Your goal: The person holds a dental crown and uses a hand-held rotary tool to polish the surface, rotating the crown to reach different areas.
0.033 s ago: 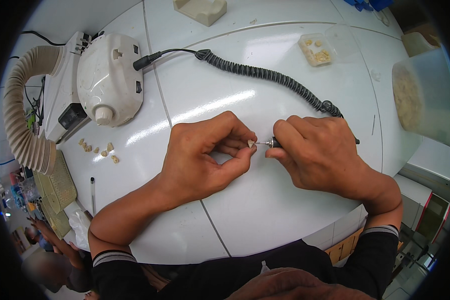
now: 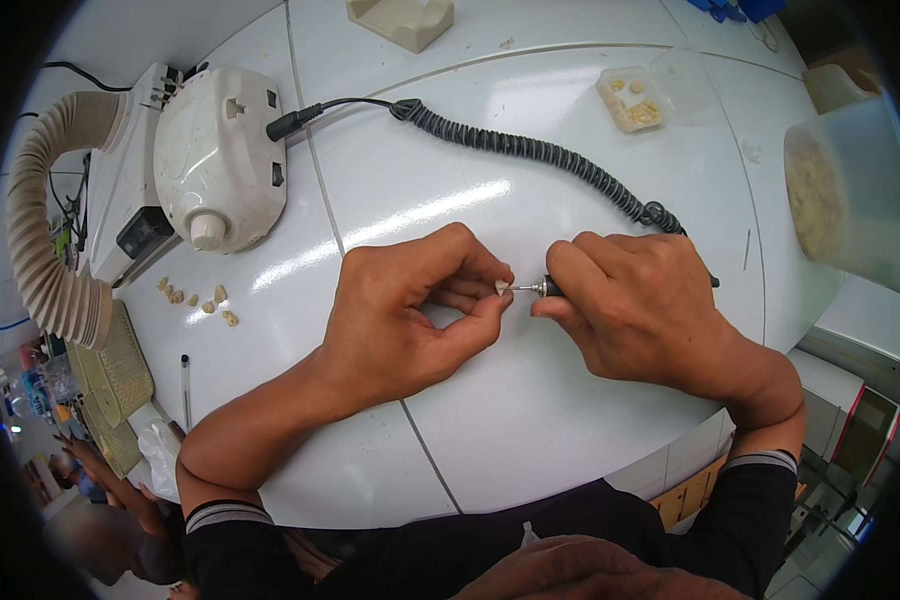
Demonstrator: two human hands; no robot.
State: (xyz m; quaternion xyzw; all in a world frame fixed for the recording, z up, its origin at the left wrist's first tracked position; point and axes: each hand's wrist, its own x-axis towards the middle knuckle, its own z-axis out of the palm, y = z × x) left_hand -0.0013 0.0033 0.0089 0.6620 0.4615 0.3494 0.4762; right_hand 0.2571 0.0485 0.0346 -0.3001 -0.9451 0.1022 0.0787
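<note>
My left hand (image 2: 395, 310) pinches a small cream-white piece (image 2: 501, 287) between thumb and fingertips; its exact kind is too small to tell. My right hand (image 2: 640, 310) is wrapped around a rotary handpiece (image 2: 547, 286), its dark body mostly hidden by the fingers. From the handpiece a thin metal bit (image 2: 520, 288) points left, its tip at the pinched piece. Both hands are above the white table, fingertips close together. A black coiled cord (image 2: 540, 150) runs from beside my right hand to the white control unit (image 2: 220, 160) at the far left.
Several small cream pieces (image 2: 208, 307) lie left of my left hand, near a pen (image 2: 185, 390). A ribbed hose (image 2: 35, 220) and mesh baskets (image 2: 120, 360) line the left. A small clear box (image 2: 630, 118) with pieces and a large translucent container (image 2: 850, 185) stand at right. Another person sits lower left.
</note>
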